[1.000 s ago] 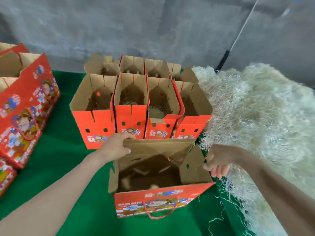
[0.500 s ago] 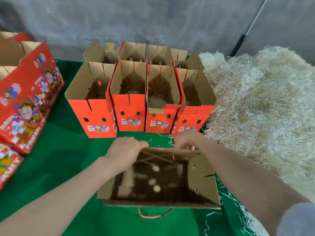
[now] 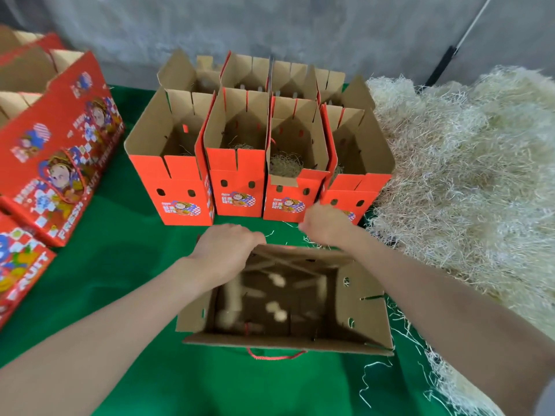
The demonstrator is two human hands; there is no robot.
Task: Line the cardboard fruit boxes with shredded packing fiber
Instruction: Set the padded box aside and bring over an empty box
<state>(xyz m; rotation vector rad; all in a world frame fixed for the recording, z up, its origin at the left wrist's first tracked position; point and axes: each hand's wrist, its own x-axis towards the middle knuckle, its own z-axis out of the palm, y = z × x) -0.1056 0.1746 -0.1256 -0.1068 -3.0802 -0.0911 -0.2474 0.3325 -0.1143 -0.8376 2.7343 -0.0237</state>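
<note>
An open cardboard fruit box stands right in front of me on the green cloth, its brown inside showing with no fiber in it. My left hand grips the far rim at its left corner. My right hand hovers just beyond that rim with fingers curled; it is blurred, and I cannot tell if it holds anything. A big heap of pale shredded fiber lies at the right. Behind, a row of open red boxes stands upright, and a fiber nest shows in the third one.
A second row of open boxes stands behind the first, against the grey wall. Printed red boxes are stacked at the left. Loose fiber strands lie on the green cloth. A pole leans at the back right.
My right hand left the box's right flap, went to the far rim, and now sits lifted just past it. The view tilted down over the box. My left hand kept its grip.
</note>
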